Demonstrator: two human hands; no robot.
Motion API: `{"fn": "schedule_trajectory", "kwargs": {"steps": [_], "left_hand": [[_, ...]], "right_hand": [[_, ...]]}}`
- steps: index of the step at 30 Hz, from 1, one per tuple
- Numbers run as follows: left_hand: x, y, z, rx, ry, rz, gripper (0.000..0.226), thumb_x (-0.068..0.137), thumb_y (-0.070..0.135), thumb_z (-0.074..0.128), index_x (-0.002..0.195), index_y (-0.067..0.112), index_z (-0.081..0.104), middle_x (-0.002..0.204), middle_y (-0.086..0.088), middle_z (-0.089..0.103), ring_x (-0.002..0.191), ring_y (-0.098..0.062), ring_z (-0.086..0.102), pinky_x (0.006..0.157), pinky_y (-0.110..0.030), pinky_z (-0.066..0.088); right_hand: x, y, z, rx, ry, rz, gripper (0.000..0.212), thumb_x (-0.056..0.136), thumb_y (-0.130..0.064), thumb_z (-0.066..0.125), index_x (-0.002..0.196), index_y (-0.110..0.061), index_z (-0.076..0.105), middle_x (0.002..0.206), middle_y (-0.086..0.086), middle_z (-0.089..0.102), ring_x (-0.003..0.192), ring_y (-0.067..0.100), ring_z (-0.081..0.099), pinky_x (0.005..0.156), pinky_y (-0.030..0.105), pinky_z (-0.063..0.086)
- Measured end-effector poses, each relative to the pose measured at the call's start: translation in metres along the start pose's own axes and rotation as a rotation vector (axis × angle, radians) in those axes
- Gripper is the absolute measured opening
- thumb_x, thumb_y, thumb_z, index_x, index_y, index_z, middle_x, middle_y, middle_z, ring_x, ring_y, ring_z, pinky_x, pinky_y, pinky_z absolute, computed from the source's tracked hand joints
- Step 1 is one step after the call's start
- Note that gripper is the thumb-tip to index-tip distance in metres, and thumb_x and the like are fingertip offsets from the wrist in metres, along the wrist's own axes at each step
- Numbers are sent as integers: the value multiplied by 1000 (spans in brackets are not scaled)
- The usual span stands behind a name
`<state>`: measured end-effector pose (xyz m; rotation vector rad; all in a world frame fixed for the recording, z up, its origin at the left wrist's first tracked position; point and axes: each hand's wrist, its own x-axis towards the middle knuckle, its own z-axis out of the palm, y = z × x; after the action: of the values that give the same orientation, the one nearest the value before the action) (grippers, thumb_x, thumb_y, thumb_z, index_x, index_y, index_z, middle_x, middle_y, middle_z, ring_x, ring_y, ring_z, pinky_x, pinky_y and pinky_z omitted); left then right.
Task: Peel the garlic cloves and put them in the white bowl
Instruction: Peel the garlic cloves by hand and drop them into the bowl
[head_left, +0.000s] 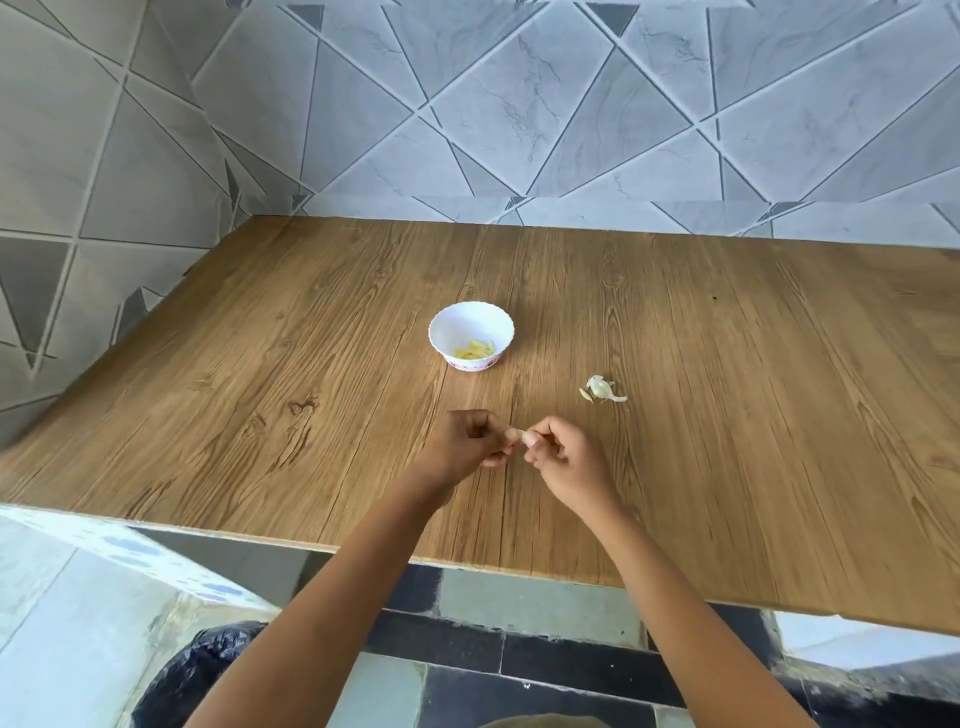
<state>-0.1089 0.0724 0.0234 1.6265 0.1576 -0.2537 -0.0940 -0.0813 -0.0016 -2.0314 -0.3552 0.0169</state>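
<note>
White bowl (464, 323) holds peeled cloves (474, 351). Left hand (467, 446), right hand (567, 458) fingers (543, 427) pinch garlic clove (515, 434).

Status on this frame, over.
Left hand and right hand pinch one clove. Peeled cloves in bowl. Garlic scraps on table, clear of hands.

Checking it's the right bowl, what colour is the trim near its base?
Reddish-pink, on the otherwise white bowl; the head view shows it.
</note>
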Motion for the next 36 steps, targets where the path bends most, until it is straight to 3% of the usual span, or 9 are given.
{"fn": "schedule_trajectory", "kwargs": {"steps": [3,8,10,14,17,21,25,31,36], "left_hand": [[0,-4,-3,139,19,200,5,86,7,67,81,5,67,70,0,64,63,-8,56,64,-19,48],[-1,-9,-7,359,46,421,3,83,10,70,85,8,71,78,9,70,73,-2,65,71,-16,50],[-1,-12,-7,368,54,402,1,84,11,70,82,11,70,74,12,68,69,-3,64,69,-18,50],[-3,-8,-4,194,43,121,12,90,11,63,82,2,66,67,-1,63,58,-8,57,59,-20,49],[-5,-2,-5,82,-13,-61,18,94,13,57,82,3,65,68,-6,60,56,-8,57,53,-15,47],[-5,-1,-7,129,14,-32,16,91,15,62,77,7,65,68,-5,63,57,-7,59,55,-16,48],[-4,-2,-6,205,52,3,14,88,14,65,78,5,66,67,-4,64,59,-9,60,57,-17,50],[-4,-1,-7,258,64,14,12,88,14,65,78,8,67,67,-5,66,60,-10,61,57,-17,50],[-5,0,-13,283,-16,23,14,89,14,64,75,14,67,68,-1,67,62,-8,63,61,-18,51]], "right_hand": [[2,-13,-11,490,-187,435,13,93,-10,56,85,-6,65,65,0,59,56,8,53,53,18,44],[4,-12,-17,727,-271,677,12,92,-8,56,86,-2,65,60,-1,60,50,6,54,45,16,42],[0,-9,-14,661,-197,601,11,90,-10,60,85,-5,67,65,0,64,54,6,57,48,15,45],[-7,3,2,141,75,79,8,90,-14,61,87,-10,68,71,-6,66,65,7,62,60,20,50],[-8,12,8,-28,209,-140,7,90,-10,60,85,-8,65,69,-16,59,66,7,63,61,20,50],[-7,14,5,58,165,-91,9,90,-13,59,86,-8,65,71,-15,62,68,-4,62,61,15,50],[-7,15,5,166,58,-20,9,90,-14,61,94,-12,69,80,-5,70,68,2,65,65,20,54],[-9,13,5,252,4,19,12,86,-10,66,85,-22,67,75,-3,69,65,3,64,63,16,51],[-9,11,3,283,-63,50,11,92,-8,57,88,-12,66,76,-1,69,65,1,64,61,13,48]]}}
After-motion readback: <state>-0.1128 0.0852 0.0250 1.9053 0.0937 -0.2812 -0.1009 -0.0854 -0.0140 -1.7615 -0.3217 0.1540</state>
